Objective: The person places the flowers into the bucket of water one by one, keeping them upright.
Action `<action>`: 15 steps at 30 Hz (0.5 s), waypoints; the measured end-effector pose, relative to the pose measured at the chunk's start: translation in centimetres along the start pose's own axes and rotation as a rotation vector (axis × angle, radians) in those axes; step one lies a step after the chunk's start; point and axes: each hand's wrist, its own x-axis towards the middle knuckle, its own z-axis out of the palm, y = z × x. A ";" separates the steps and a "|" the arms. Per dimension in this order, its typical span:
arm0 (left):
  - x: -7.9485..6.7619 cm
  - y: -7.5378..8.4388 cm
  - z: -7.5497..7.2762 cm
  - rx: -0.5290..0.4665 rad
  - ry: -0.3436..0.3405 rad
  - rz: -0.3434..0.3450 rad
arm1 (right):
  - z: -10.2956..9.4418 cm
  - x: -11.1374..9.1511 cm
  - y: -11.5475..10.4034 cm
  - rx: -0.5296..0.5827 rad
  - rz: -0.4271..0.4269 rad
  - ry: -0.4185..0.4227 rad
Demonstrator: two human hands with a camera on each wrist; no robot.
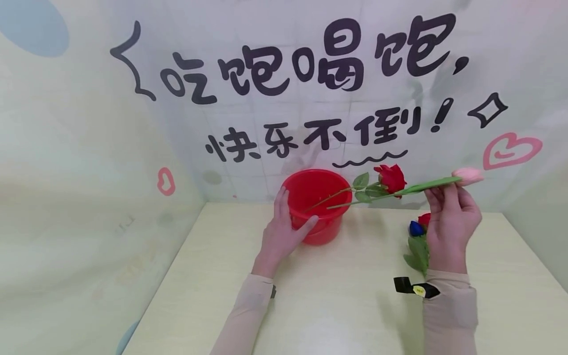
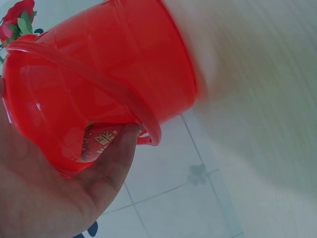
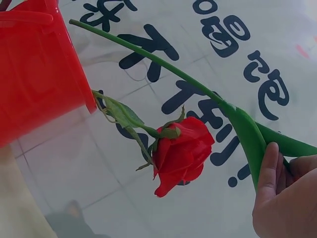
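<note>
Forearms [image 1: 241,315] forward, left hand [image 1: 280,236] round bucket [image 1: 323,233]

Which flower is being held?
The pink flower, in the right hand; a red rose leans from the bucket; red and blue flowers lie on the table.

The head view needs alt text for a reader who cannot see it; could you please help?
A person's right hand holds a pink flower stem-first toward a red bucket that the left hand grips. A red rose leans from the bucket; blue and red flowers lie on the table, before a wall with black lettering.
</note>
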 end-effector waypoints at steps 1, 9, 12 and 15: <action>0.0 0.0 0.0 0.002 0.001 0.001 | 0.0 0.0 0.1 -0.009 0.002 0.001; 0.1 -0.1 -0.1 0.013 0.002 -0.001 | 0.6 -0.2 1.3 -0.065 0.027 0.001; 0.1 -0.2 0.0 0.006 0.003 0.004 | 0.7 -0.3 1.7 -0.081 0.035 0.002; 0.1 -0.3 0.1 -0.001 0.002 0.011 | 0.8 -0.3 2.1 -0.093 0.041 0.004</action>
